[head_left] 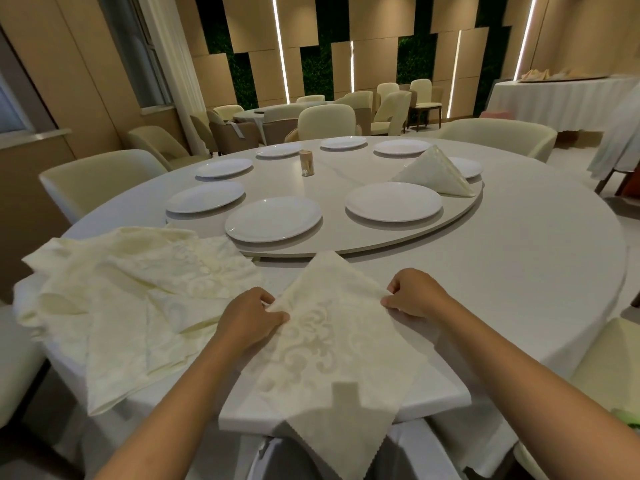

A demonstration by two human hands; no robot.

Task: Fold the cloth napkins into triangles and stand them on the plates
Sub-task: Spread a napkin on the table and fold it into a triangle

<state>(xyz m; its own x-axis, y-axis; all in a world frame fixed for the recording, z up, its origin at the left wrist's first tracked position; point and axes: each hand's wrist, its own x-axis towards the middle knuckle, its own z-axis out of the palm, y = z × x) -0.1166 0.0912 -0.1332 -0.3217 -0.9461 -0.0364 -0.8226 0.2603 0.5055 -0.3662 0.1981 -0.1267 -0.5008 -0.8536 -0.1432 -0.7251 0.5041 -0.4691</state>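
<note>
Cream napkin [332,344] lies as a diamond, long axis pointing away toward plates | left hand [249,315] pinches its left corner | right hand [414,294] pinches right corner

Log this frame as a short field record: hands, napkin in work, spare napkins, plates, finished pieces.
left hand: pinches the napkin's left corner
right hand: pinches its right corner
napkin in work: laid as a diamond, near corner hanging over the table edge
spare napkins: loose pile to the left
plates: eight on the turntable
finished napkin: one triangle, standing at a far-right plate
toothpick holder: mid-turntable
</note>
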